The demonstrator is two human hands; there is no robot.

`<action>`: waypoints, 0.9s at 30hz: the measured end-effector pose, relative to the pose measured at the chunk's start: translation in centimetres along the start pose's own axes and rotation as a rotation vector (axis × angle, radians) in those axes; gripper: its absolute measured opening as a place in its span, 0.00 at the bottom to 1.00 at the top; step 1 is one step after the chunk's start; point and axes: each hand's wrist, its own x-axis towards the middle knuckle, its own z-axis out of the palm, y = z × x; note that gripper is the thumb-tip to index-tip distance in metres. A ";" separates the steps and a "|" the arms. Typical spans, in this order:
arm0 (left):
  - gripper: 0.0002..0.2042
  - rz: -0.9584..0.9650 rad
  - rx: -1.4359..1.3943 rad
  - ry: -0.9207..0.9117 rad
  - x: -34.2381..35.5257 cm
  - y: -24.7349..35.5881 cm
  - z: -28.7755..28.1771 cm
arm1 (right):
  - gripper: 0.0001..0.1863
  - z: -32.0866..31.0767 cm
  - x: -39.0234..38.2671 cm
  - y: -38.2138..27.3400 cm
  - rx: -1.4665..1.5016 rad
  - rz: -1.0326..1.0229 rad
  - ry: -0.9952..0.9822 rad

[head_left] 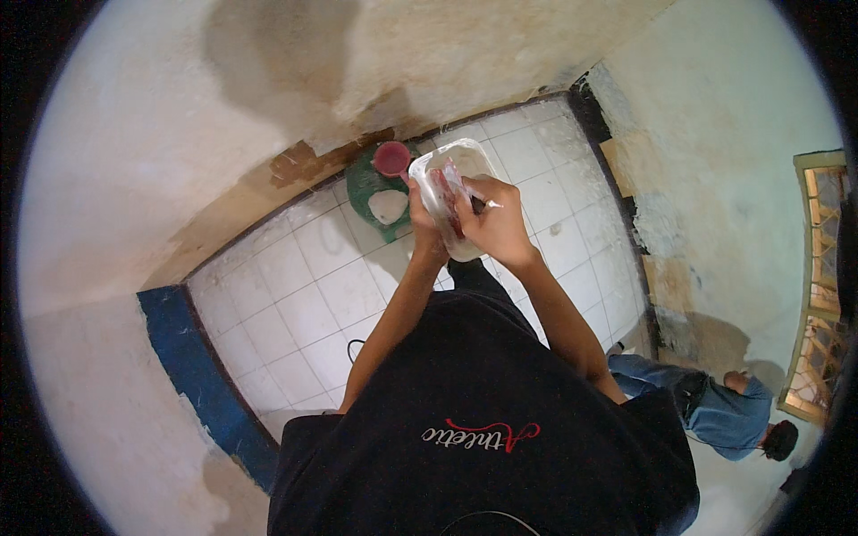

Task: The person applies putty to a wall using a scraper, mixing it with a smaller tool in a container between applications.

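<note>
In front of my chest, my left hand [427, 223] is wrapped round the left side of a white, translucent plastic tub [478, 154]. My right hand [500, 223] is closed on a flat, reddish scraper-like tool [440, 186] inside the tub; its exact kind is hard to make out. White paste is smeared on the tool and on a finger of my right hand. Beyond my left hand, a pink bowl [391, 159] and a whitish lump or bag [387, 206] rest on a green plastic sheet [360, 183] on the floor.
A stained, patchy plaster wall [429, 54] rises ahead, above white floor tiles [308, 299]. At the left runs a blue-painted wall strip [201, 375]. Another person [728, 411] in blue is at the right wall, near a barred window [818, 286].
</note>
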 end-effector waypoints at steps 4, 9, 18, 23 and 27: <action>0.31 -0.089 -0.099 -0.077 0.0 0.3 0.2 | 0.07 -2.3 0.2 0.0 0.026 0.095 -0.011; 0.33 -0.057 -0.223 -0.072 0.4 -0.7 0.4 | 0.07 -4.2 1.0 -1.5 -0.027 0.168 0.001; 0.33 0.069 -0.184 -0.033 0.2 -1.4 1.8 | 0.14 -3.0 0.0 -0.2 -0.448 0.050 -0.011; 0.34 0.082 -0.220 -0.018 0.9 -2.3 1.7 | 0.12 -3.3 0.5 -0.9 -0.405 0.046 -0.007; 0.35 0.129 -0.263 0.016 2.1 -4.1 0.5 | 0.11 -2.5 1.2 -0.7 -0.376 -0.127 0.079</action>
